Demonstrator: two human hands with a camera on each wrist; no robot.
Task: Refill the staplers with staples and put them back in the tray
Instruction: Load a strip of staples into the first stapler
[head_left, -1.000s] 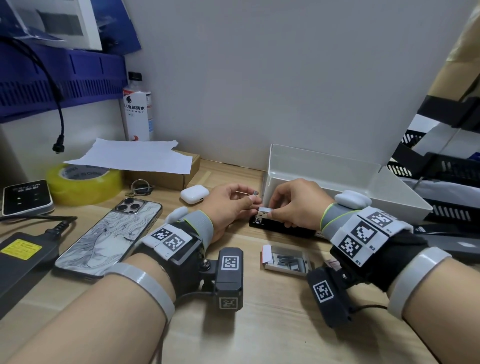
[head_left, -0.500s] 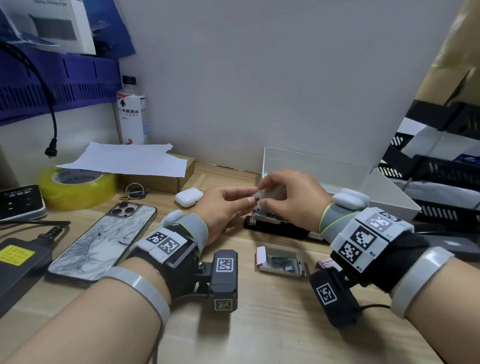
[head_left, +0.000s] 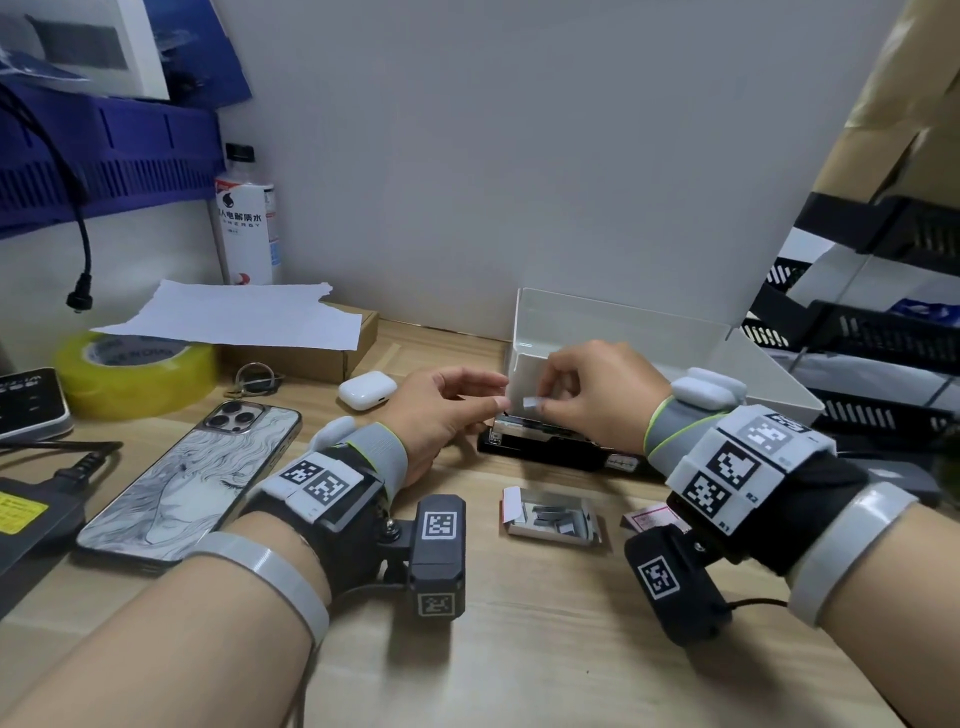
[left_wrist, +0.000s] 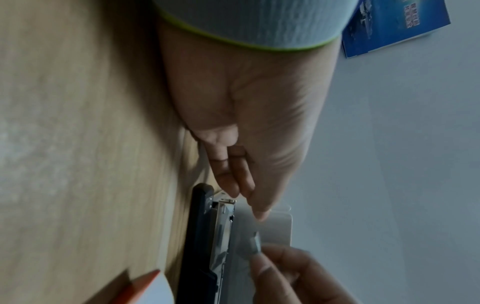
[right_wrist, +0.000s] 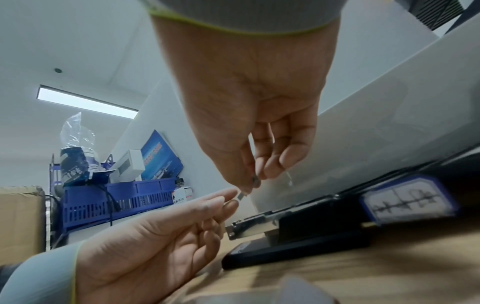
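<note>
A black stapler (head_left: 545, 449) lies on the wooden desk with its lid swung back and its metal magazine (right_wrist: 246, 228) bared. Just above its front end my right hand (head_left: 540, 400) pinches a short strip of staples (head_left: 532, 401) between thumb and fingertips. My left hand (head_left: 496, 397) reaches in from the left with fingers nearly straight, their tips a little short of the strip, holding nothing. The white tray (head_left: 623, 332) stands directly behind the stapler against the wall. An open box of staples (head_left: 550, 514) lies in front of the stapler.
A phone (head_left: 192, 478), a yellow tape roll (head_left: 135, 379), an earbud case (head_left: 366, 389) and a cardboard box under paper (head_left: 234, 322) fill the left of the desk. Black mesh trays (head_left: 883, 338) stand at the right. A pink packet (head_left: 649, 519) lies beside the staple box.
Both hands were down at the stapler's magazine, then rose with the strip between them. Now only the right hand holds it, and the left fingers have drawn slightly away.
</note>
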